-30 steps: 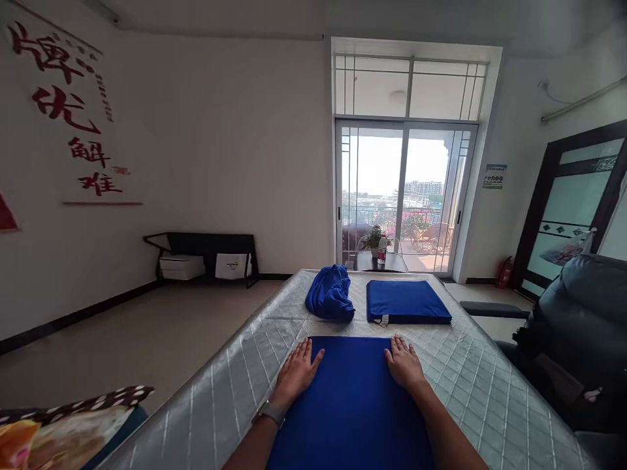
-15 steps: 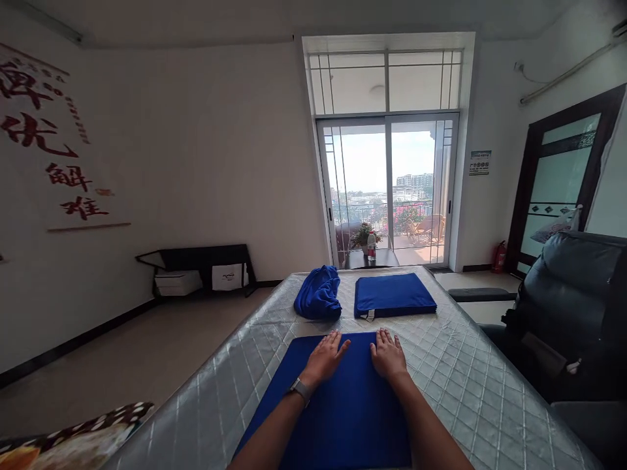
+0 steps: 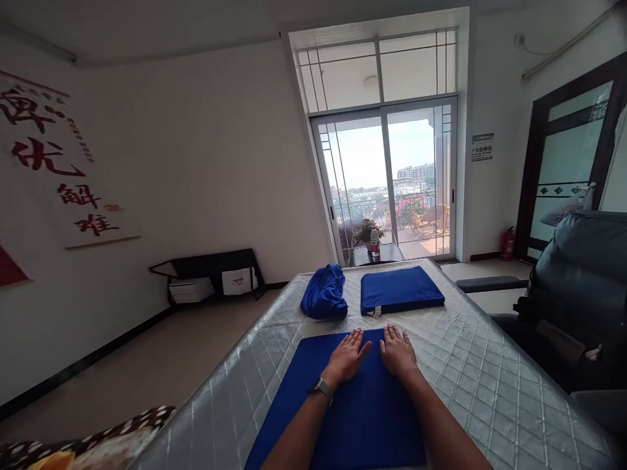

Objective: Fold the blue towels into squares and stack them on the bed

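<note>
A piece of blue cloth (image 3: 367,424) is spread flat and smooth on a silver quilted surface, reaching toward me from its far edge. My left hand (image 3: 347,359), with a watch on its wrist, rests palm down near that far edge, fingers stretched forward and thumb apart. To its right, my right hand (image 3: 398,352) lies flat at the cloth's far right corner. Neither hand grips anything. Beyond them sit a crumpled blue cloth bundle (image 3: 323,294) on the left and a neatly folded blue cloth stack (image 3: 401,288) with a white tag on the right.
The silver quilted cover (image 3: 470,365) extends on both sides of the cloth. A black leather chair (image 3: 582,274) stands close on the right. Past the far end are a small table with a bottle (image 3: 375,243) and glass sliding doors (image 3: 362,170). A patterned blanket (image 3: 108,444) shows at lower left.
My left hand has slid rightward across the cloth, closer to my right hand. The right hand stays by the far right corner. The camera view has tilted slightly.
</note>
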`<state>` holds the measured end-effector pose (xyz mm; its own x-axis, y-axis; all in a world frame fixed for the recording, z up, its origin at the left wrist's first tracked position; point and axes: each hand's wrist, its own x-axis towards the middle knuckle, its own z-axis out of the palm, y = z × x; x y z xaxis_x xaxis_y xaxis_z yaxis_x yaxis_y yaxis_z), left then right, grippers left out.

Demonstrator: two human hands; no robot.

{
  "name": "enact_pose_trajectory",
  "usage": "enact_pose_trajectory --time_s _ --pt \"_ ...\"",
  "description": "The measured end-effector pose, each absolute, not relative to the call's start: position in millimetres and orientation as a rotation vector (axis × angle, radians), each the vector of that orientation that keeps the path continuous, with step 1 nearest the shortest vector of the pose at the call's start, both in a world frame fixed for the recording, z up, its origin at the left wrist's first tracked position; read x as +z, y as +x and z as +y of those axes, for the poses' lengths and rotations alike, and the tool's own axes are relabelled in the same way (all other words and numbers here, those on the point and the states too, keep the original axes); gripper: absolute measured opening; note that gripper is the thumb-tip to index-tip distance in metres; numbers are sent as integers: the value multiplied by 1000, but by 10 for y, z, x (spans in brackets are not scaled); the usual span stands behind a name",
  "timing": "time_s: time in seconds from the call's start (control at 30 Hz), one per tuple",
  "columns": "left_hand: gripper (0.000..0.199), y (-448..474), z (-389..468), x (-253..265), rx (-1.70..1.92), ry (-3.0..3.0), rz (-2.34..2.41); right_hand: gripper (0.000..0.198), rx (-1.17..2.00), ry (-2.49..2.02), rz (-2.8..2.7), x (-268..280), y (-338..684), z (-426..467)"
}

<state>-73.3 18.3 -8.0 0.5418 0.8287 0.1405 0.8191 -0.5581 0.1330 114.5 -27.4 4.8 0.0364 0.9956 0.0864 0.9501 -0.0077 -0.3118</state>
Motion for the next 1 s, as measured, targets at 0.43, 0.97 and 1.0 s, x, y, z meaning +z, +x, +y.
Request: enact_pose_trajectory --time_s 0.43,0.97,1.0 --pt "81 -1940 286 -88 347 2491 1822 66 195 -2097 -2027 68 1141 -268" --pt "80 -1927 286 -148 488 2434 1906 66 96 -2185 -2108 67 1139 -239" --pt "80 -1920 276 -136 504 2419 1912 65 88 -2188 -2113 74 1135 -240"
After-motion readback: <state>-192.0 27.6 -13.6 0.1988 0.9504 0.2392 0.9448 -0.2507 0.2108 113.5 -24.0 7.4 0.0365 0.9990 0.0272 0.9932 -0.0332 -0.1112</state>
